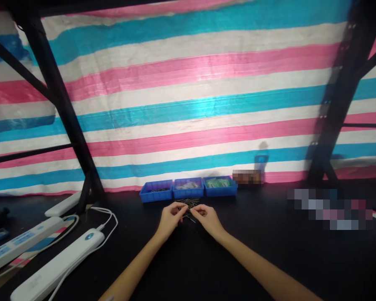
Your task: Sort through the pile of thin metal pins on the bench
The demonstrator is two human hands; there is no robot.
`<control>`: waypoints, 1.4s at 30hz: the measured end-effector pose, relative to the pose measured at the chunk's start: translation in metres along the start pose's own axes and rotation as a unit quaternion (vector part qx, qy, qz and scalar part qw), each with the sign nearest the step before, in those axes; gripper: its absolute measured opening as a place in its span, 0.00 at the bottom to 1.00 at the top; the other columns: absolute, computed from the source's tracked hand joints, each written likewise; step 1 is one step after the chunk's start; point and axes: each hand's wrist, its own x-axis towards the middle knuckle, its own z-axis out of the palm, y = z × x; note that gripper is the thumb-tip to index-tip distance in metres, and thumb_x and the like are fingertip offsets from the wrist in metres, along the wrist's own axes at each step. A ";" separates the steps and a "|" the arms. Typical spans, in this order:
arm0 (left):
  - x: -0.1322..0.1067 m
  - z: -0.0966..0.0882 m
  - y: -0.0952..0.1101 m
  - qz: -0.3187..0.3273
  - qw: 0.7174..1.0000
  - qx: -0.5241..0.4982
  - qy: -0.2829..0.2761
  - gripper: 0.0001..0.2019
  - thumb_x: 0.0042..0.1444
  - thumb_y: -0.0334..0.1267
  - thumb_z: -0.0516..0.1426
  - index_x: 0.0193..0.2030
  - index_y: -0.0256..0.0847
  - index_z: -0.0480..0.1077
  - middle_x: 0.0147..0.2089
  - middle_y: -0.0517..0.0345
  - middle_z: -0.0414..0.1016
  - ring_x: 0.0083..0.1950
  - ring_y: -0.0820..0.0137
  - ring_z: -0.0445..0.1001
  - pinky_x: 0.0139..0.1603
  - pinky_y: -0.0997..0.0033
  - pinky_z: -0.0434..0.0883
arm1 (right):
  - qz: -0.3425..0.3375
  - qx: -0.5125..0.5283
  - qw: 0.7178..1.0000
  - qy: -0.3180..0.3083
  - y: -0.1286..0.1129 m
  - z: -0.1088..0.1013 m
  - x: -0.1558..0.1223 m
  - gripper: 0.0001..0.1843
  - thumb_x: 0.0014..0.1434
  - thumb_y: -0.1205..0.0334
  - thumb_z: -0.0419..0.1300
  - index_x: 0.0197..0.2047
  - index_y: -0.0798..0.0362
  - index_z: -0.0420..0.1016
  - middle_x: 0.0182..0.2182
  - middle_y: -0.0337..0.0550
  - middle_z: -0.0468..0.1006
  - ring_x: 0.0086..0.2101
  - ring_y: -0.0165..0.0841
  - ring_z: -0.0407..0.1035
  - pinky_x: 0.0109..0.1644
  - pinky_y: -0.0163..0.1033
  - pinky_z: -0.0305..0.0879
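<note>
On the black table, a loose pile of thin, brassy metal pieces (192, 203), like long screws or nails, lies between and just behind my hands. My left hand (172, 218) is closed in a pinch at the pile's left front edge. Facing it from the right, my right hand (208, 220) also pinches, thumb against forefinger, its fingertips close to the left ones. Whatever is between the fingertips is too small to make out. One thin piece sticks out toward me below the fingertips.
Behind the pile stand three blue bins: the left bin (156, 196) with dark thin pieces, the middle bin (188, 193) with clear bags, the right bin (221, 192) with green packets. White power strips (59, 265) and cables lie left. Black frame posts (65, 113) flank a striped sheet (200, 100).
</note>
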 end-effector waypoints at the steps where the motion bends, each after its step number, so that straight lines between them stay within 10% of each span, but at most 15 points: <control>1: 0.002 -0.001 0.000 -0.009 0.999 -0.028 0.011 0.17 0.47 0.47 0.59 0.35 0.34 0.72 0.18 0.62 0.67 0.16 0.79 0.61 0.13 0.82 0.54 | 0.002 -0.003 1.000 0.001 0.000 0.000 0.000 0.13 0.52 0.55 0.59 0.30 0.58 0.76 0.27 0.45 0.77 0.28 0.33 0.69 0.31 0.34 0.64; 10: 0.020 -0.038 -0.007 -0.081 0.961 -0.239 0.111 0.21 0.44 0.40 0.63 0.45 0.35 0.70 0.46 0.46 0.73 0.29 0.74 0.73 0.14 0.83 0.56 | 0.014 -0.028 0.999 -0.009 -0.001 0.000 -0.001 0.15 0.51 0.53 0.58 0.29 0.58 0.75 0.24 0.43 0.74 0.24 0.31 0.66 0.27 0.33 0.59; 26: 0.022 -0.059 -0.005 -0.077 0.933 -0.342 0.075 0.26 0.50 0.32 0.58 0.57 0.40 0.60 0.61 0.45 0.58 0.55 0.60 0.67 0.20 0.83 0.60 | 0.004 -0.068 0.997 -0.030 -0.010 0.001 -0.006 0.14 0.50 0.54 0.58 0.28 0.57 0.75 0.23 0.42 0.73 0.24 0.31 0.64 0.27 0.33 0.58; 30: 0.022 -0.052 -0.010 -0.050 0.972 -0.224 0.059 0.29 0.51 0.40 0.58 0.60 0.44 0.56 0.64 0.45 0.52 0.47 0.63 0.72 0.19 0.82 0.60 | -0.020 -0.091 0.996 -0.019 -0.010 0.001 -0.006 0.12 0.51 0.55 0.58 0.28 0.56 0.75 0.25 0.43 0.73 0.25 0.32 0.64 0.28 0.34 0.59; 34: 0.019 -0.038 -0.017 -0.010 0.999 -0.023 0.039 0.21 0.51 0.46 0.56 0.50 0.38 0.67 0.52 0.46 0.68 0.31 0.72 0.72 0.18 0.80 0.60 | -0.068 -0.146 0.987 -0.008 -0.013 0.000 -0.008 0.09 0.51 0.58 0.59 0.28 0.54 0.76 0.28 0.44 0.72 0.28 0.34 0.66 0.31 0.36 0.62; 42: -0.003 -0.021 -0.005 0.114 0.954 0.265 -0.076 0.13 0.47 0.49 0.57 0.35 0.44 0.73 0.34 0.60 0.70 0.31 0.72 0.66 0.29 0.75 0.60 | -0.063 -0.306 0.950 0.002 -0.015 0.001 -0.014 0.19 0.44 0.61 0.64 0.42 0.49 0.74 0.45 0.45 0.69 0.45 0.41 0.62 0.49 0.44 0.55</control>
